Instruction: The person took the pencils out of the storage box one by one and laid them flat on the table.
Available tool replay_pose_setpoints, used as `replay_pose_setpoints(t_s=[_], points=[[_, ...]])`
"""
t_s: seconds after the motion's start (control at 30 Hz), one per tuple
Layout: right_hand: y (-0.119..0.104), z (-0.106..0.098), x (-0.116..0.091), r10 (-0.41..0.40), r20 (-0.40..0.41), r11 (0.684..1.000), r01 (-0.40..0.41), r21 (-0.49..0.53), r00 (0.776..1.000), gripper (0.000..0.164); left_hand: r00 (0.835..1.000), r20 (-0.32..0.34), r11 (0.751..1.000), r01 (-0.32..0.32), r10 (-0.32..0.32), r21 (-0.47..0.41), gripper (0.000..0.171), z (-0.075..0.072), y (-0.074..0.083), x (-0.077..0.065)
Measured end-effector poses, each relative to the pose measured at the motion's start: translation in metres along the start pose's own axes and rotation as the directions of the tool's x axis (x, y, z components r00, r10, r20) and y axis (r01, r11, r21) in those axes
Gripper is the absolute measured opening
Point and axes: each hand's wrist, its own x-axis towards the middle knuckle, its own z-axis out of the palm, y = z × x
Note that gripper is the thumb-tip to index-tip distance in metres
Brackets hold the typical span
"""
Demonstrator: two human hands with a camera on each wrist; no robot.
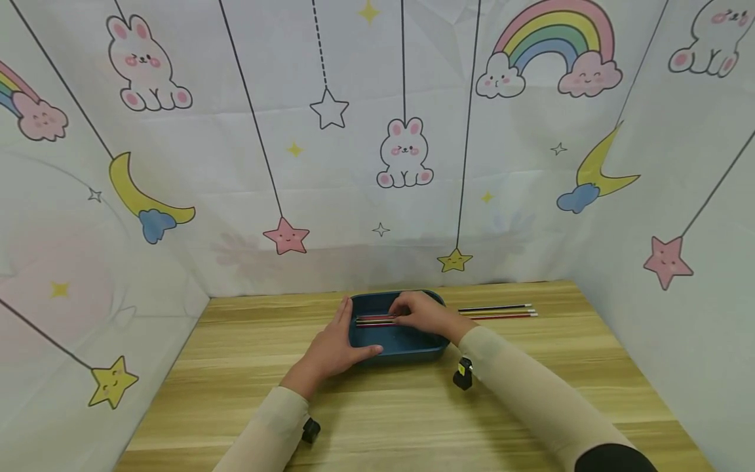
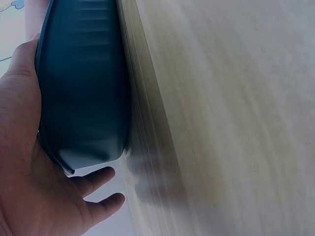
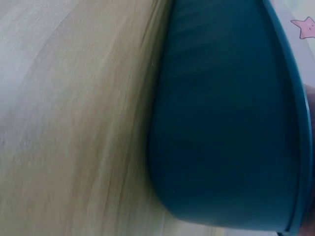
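A dark blue plastic box (image 1: pixel 413 356) sits on the table, its outer wall (image 2: pixel 88 88) filling much of the left wrist view. My left hand (image 1: pixel 336 347) rests against its left end, fingers extended along that side and thumb stretched over the front rim. Inside the box lie several thin pencils (image 1: pixel 374 321), red and dark among them, side by side. My right hand (image 1: pixel 421 311) reaches over the right part of the box, with curled fingers pinching the pencils; their right ends are hidden beneath it. In the right wrist view the box wall (image 3: pixel 221 128) covers most of the hand.
Right of the box, three more pencils (image 1: pixel 501 316), black, yellow and red with white ends, lie on the wooden table (image 1: pixel 377 419). Behind the table and at both sides hangs a white cloth (image 1: pixel 366 210) printed with rabbits, stars, moons and rainbows.
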Motion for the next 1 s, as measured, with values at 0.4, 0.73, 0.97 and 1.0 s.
replay_pose_setpoints(t_s=[0.4, 0.73, 0.97, 1.0], points=[[-0.006, 0.014, 0.007, 0.044, 0.019, 0.996, -0.043, -0.083, 0.999, 0.015, 1.0, 0.003, 1.0, 0.001, -0.001, 0.0, 0.135, 0.0, -0.001, 0.001], [-0.002, 0.022, 0.01, 0.031, 0.016, 0.989, -0.028, -0.148, 0.999, 0.011, 1.0, -0.009, 1.0, 0.004, -0.004, 0.004, 0.131, 0.0, 0.0, 0.0], [-0.005, 0.024, 0.009, 0.008, 0.019, 0.982, -0.004, -0.19, 1.0, 0.014, 1.0, -0.011, 1.0, -0.004, 0.004, 0.008, 0.132, 0.0, 0.0, -0.001], [-0.006, 0.024, 0.009, 0.004, 0.022, 0.98, 0.0, -0.197, 1.0, 0.014, 1.0, -0.014, 1.0, -0.007, 0.007, 0.008, 0.132, 0.0, 0.0, 0.0]])
